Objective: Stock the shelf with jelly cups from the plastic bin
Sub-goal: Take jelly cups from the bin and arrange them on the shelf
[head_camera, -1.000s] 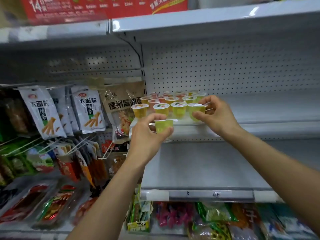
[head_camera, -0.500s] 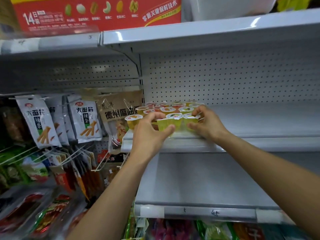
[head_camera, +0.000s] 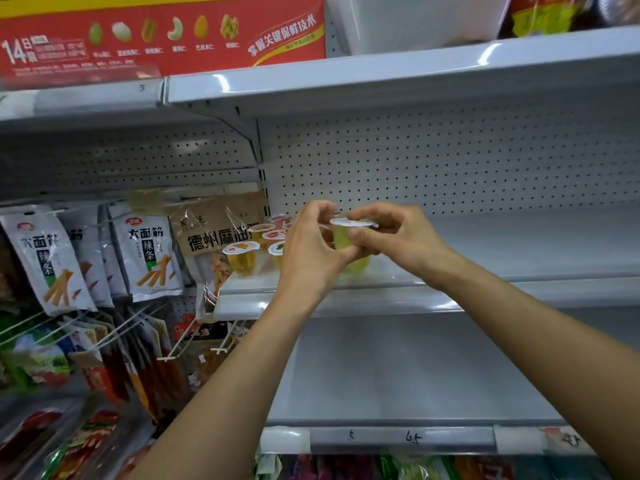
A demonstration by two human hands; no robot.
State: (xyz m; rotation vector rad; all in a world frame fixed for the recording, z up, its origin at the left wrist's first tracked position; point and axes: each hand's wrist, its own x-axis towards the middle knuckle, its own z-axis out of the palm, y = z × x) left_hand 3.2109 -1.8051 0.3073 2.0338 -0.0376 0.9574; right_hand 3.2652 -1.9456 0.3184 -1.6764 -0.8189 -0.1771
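Note:
A yellow-green jelly cup (head_camera: pixel 343 235) with a white lid is held above the grey middle shelf (head_camera: pixel 485 258). My right hand (head_camera: pixel 394 237) pinches it, thumb on its side and fingers at the lid. My left hand (head_camera: pixel 311 251) cups it from the left with curled fingers. Several more jelly cups (head_camera: pixel 242 256) stand in rows at the shelf's left end, partly hidden behind my left hand. The plastic bin is not in view.
Hanging snack bags (head_camera: pixel 145 254) fill the pegs at left. A red carton (head_camera: pixel 166 32) sits on the top shelf. The lower grey shelf (head_camera: pixel 398 375) carries a price rail (head_camera: pixel 401 438) along its front edge. Packaged goods line the bottom.
Both hands have risen from the front row of cups and come together. A single cup is now held between them, higher than before. The view has tilted up.

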